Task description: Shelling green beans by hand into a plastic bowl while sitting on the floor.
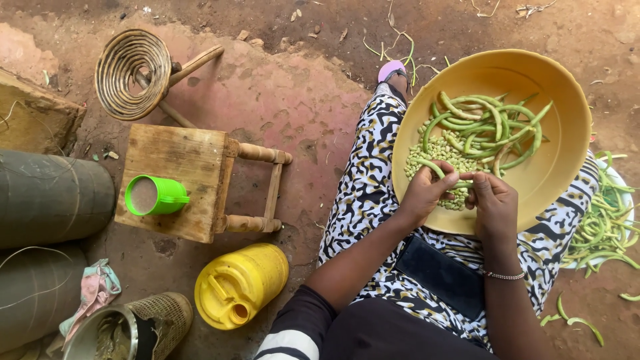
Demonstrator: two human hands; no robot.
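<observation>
While the round yellow plastic basin [560, 127] rests on the lap, the left hand [427, 193] and right hand [495, 200] meet over it, fingertips pinched together on one slim green bean pod [445, 175]; whether it is split is hard to tell. Smooth curved pods [490, 127] and pale shelled beans [440, 152] heap inside. A rough wooden stool [190, 167] holds a green cup [155, 195].

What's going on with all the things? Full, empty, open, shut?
Bowl: on lap, holds pods and shelled beans.
Pod: held by left hand and right hand.
Cup: upright on stool, filled.
Jerrycan: lying down, uncapped.
</observation>
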